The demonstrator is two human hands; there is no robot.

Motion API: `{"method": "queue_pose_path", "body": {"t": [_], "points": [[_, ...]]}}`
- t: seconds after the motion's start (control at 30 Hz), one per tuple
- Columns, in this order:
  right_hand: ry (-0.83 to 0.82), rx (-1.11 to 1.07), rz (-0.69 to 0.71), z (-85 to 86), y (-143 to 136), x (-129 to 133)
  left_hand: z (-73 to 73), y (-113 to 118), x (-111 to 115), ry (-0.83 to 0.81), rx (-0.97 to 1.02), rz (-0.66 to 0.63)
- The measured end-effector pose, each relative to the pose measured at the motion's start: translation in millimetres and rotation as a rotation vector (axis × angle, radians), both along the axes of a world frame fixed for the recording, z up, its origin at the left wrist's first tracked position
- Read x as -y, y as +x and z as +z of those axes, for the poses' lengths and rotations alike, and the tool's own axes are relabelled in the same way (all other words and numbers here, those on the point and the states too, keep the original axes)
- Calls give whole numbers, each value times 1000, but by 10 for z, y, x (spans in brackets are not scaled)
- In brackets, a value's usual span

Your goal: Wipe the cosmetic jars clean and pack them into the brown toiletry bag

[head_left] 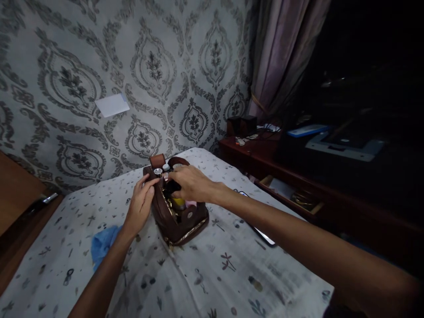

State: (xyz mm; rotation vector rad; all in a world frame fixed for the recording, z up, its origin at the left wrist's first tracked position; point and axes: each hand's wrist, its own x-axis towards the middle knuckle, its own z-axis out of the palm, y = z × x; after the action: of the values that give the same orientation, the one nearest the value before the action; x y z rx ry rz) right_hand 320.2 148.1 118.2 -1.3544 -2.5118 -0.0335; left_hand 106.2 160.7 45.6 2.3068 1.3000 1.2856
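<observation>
A brown leather pouch (pixel 185 221) with a gold zipper stands open on a table covered by a white patterned cloth (pixel 198 274). Small bottles and jars with silver and white caps (pixel 159 171) stick up inside it, and something yellow and pink shows lower in the opening. My left hand (pixel 141 205) rests against the pouch's left side, fingers on its edge. My right hand (pixel 190 183) reaches over the top of the pouch, fingers curled down among the items inside. Whether it grips one of them is hidden.
A blue cloth (pixel 102 247) lies left of my left arm. A dark phone (pixel 261 232) lies under my right forearm. A dark wooden sideboard (pixel 298 176) with an open drawer, boxes and cables stands to the right. Patterned wallpaper and a curtain are behind.
</observation>
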Motion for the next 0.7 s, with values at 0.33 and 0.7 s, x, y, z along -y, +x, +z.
{"method": "queue_pose_path", "body": {"t": [0.33, 0.7], "points": [[-27, 67, 11, 91, 112, 53, -8, 2, 16, -12, 12, 6], [-20, 71, 83, 67, 171, 40, -56, 64, 56, -35, 95, 14]]}}
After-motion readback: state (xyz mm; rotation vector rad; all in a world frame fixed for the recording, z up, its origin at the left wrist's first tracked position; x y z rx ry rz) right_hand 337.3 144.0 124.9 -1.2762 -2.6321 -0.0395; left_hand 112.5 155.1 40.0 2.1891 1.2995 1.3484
